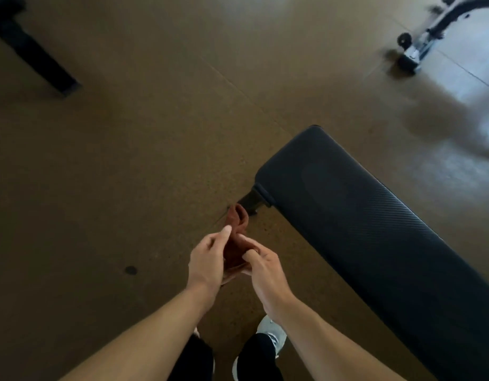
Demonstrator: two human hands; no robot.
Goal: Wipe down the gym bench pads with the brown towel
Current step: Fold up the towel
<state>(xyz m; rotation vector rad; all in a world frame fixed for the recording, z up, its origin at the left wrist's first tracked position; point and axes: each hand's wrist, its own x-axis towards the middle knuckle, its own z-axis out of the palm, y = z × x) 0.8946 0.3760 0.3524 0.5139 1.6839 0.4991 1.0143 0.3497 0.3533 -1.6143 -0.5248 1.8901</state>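
Preparing step: left hand (pixel 207 257) and right hand (pixel 265 266) both pinch bunched brown towel (pixel 235 243), held in air above floor (pixel 127 160), near end of bench pad (pixel 361 215). Wiping seems not begun. Next: bring towel onto pad, press flat.

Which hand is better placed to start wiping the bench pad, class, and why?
Probably the right hand. Both hands hold the brown towel, but the bench pad lies on the person's right, nearer that hand; the left hand would have to cross over.
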